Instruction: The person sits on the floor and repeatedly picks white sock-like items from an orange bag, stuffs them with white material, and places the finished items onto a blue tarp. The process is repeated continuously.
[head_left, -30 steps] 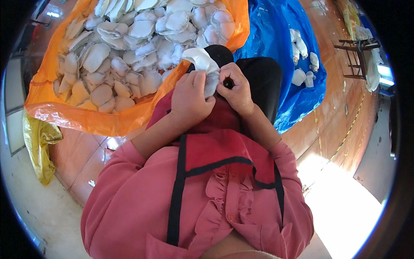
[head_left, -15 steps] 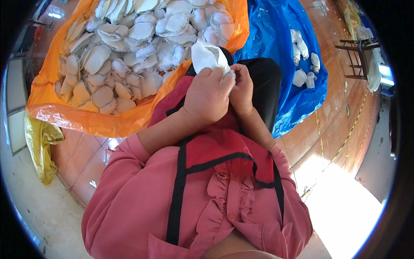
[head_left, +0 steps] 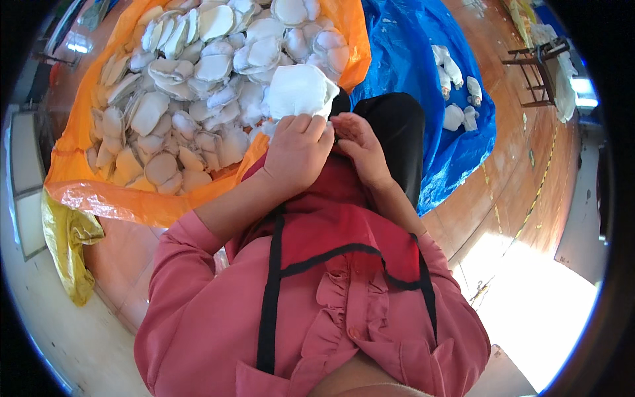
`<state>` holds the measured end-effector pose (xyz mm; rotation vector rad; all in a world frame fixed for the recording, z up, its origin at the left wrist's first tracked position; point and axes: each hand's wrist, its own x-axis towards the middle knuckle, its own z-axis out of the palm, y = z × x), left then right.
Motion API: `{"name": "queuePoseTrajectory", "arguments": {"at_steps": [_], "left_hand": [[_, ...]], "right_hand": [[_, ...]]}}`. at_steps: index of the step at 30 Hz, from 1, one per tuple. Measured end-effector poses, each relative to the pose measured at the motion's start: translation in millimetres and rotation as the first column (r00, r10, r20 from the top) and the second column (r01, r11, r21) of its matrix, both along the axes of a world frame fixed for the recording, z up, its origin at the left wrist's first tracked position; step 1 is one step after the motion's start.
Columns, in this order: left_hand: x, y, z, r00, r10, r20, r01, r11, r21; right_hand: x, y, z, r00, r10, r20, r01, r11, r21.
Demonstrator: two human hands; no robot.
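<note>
A white padded fabric piece (head_left: 299, 92) with a rounded edge stands up above my hands, over my lap. My left hand (head_left: 301, 151) is closed on its lower edge, knuckles up. At the lower right corner of the piece, my right hand (head_left: 362, 151) has its fingers curled, and a bit of white shows between the two hands. The right fingertips are partly hidden. Many similar white pads (head_left: 215, 69) lie heaped and partly stacked on an orange plastic sheet (head_left: 122, 202) to the front left.
On the right, a blue plastic sheet (head_left: 403, 66) carries several small white rolled bundles (head_left: 453, 69). A dark wooden stool (head_left: 539, 69) stands farther right on the tiled floor (head_left: 509, 159). A yellow plastic bag (head_left: 69, 251) lies at the left, beside the orange sheet.
The padded piece has spread from folded to flatter and shifted left. My left hand has turned and moved a little left and down; my right hand's grip has loosened somewhat.
</note>
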<state>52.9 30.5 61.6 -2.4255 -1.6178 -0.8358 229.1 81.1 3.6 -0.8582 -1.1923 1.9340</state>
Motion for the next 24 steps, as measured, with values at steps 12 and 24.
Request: {"name": "queuePoseTrajectory", "arguments": {"at_steps": [12, 24], "left_hand": [[-1, -15, 31, 0.948, -0.057, 0.313, 0.021, 0.993, 0.116], [-8, 7, 20, 0.602, 0.374, 0.706, -0.006, 0.886, -0.464]], "right_hand": [[-22, 10, 31, 0.964, -0.261, -0.053, 0.252, 0.958, -0.138], [-14, 12, 33, 0.954, -0.180, -0.240, 0.211, 0.971, 0.109]]}}
